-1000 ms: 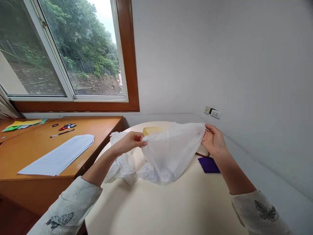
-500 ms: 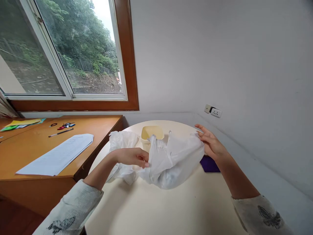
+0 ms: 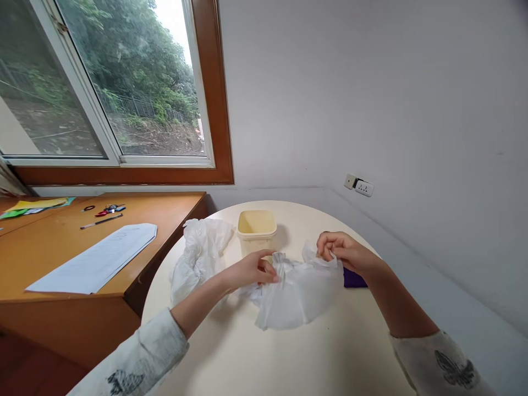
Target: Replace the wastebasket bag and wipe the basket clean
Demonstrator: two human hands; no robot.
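Note:
A thin white plastic bag (image 3: 303,297) is stretched between my two hands above the round table. My left hand (image 3: 251,270) pinches its gathered left edge between thumb and fingers. On the other side my right hand (image 3: 344,252) has curled fingers closed on the bag's upper right corner. Just behind the left hand stands a pale yellow plastic tub (image 3: 256,231), open at the top. A second crumpled white plastic bag (image 3: 198,258) lies to the left, partly behind my left forearm.
The round cream table (image 3: 264,363) stands against the wall beside a wooden desk (image 3: 173,209). Paper sheets (image 3: 99,258), a pen (image 3: 101,221) and keys (image 3: 110,210) lie on the desk. A dark purple item (image 3: 355,279) sits under my right wrist.
My right hand has moved down and closed on the bag's corner. My left hand has shifted right and slightly up. The bag hangs flatter and lower, uncovering more of the tub.

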